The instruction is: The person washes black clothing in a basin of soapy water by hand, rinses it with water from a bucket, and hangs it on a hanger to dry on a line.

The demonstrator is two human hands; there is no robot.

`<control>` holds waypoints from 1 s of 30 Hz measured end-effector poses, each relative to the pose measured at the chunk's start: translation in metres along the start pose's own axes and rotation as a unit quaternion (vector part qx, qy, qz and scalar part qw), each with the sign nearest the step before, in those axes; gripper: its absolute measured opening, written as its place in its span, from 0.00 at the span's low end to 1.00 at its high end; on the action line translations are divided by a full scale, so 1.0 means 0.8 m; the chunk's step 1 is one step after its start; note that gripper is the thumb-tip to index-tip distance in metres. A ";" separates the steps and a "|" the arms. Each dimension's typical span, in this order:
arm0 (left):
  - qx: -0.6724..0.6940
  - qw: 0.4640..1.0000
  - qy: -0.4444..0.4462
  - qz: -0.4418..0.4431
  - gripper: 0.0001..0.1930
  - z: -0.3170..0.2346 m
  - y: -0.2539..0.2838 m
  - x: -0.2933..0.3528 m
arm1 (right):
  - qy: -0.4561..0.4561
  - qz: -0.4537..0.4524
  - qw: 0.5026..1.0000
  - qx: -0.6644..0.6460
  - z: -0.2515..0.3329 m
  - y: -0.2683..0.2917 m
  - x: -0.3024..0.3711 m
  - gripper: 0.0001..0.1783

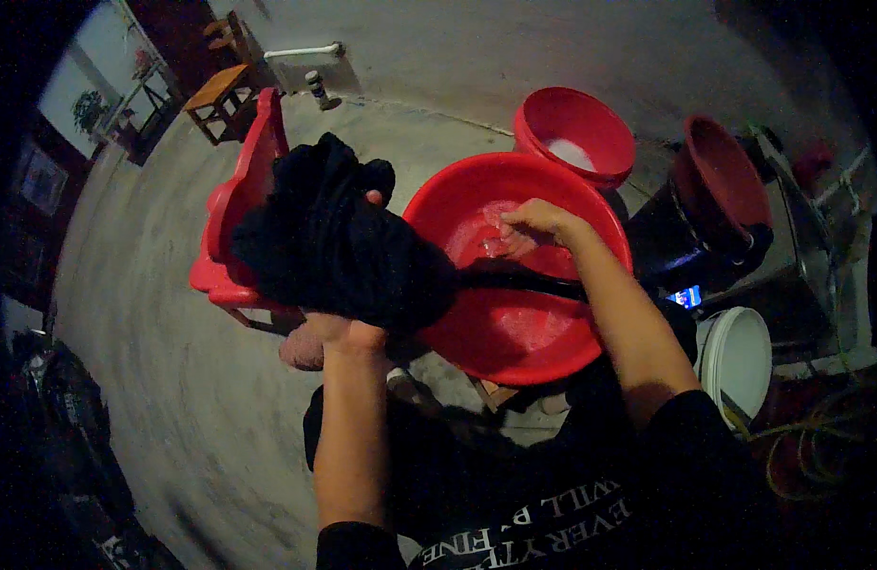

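A bunched black garment (329,233) hangs at the left side of a large red basin (514,366). My left hand (345,331) is closed on the garment from below; most of its fingers are hidden in the folds, and one fingertip shows near the top. From the bundle a dark narrow strip (514,282) stretches right across the basin and passes beneath my right forearm. Over the sudsy water, my right hand (541,228) is loosely curled with fingers apart, and nothing shows in it.
Behind the garment stands a red plastic chair (234,214). A smaller red basin (576,133) with white suds is at the far right, near a dark red tub (728,180). A white bucket (743,361), a lit phone (686,296) and a hose (804,456) are on the right.
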State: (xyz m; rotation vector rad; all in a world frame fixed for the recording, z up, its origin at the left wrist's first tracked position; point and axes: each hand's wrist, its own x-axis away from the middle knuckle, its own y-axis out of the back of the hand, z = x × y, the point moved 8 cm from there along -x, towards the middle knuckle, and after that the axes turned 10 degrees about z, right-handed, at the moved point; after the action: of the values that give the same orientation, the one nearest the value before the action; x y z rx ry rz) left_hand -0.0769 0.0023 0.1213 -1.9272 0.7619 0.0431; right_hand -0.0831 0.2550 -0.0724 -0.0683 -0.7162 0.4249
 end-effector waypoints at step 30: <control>0.103 0.991 -0.074 0.049 0.26 0.013 -0.030 0.013 | 0.285 -0.436 0.725 0.451 0.114 0.029 0.283 0.19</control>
State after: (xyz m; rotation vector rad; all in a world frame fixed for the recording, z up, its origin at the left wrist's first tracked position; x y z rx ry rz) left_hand -0.0524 0.0124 0.1322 -1.6697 0.7319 0.1607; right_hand 0.0020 0.3587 0.1322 1.0073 0.1833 -0.2121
